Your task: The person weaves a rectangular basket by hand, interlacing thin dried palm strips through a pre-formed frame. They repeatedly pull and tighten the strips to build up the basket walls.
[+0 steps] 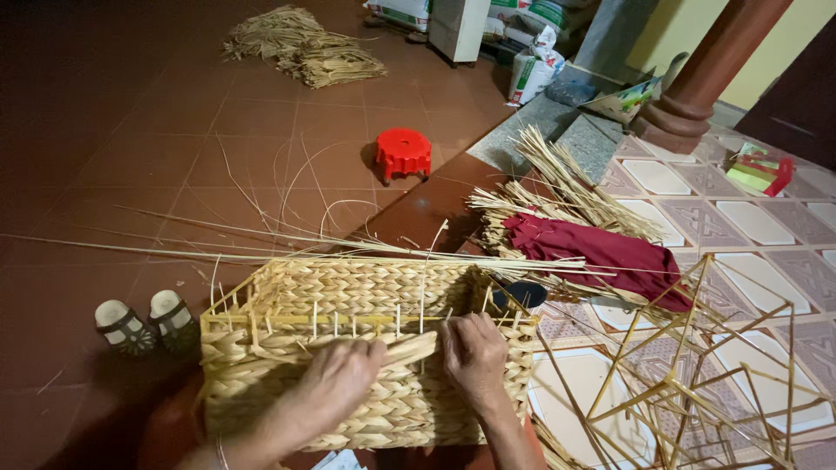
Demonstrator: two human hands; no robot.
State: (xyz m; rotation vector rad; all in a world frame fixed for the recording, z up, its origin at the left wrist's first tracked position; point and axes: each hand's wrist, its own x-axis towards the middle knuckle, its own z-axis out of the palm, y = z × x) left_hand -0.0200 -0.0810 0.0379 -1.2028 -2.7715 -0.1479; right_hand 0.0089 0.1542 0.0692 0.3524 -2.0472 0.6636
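Note:
A half-woven rectangular straw basket [287, 296] stands in front of me, with thin upright stakes poking out along its rim. My left hand [335, 379] grips a braided straw strand [409, 350] against the near wall. My right hand [475, 352] presses the same braid at the rim, fingers curled over it. Long loose straw stems [261, 252] stretch out to the left from the basket's far side.
A yellow wire frame [697, 374] lies at the right. A dark red cloth [601, 252] rests on a straw bundle [557, 187]. A red plastic stool [403, 155], a pair of sandals [146, 325], a straw pile [300, 43] and sacks [533, 71] are around.

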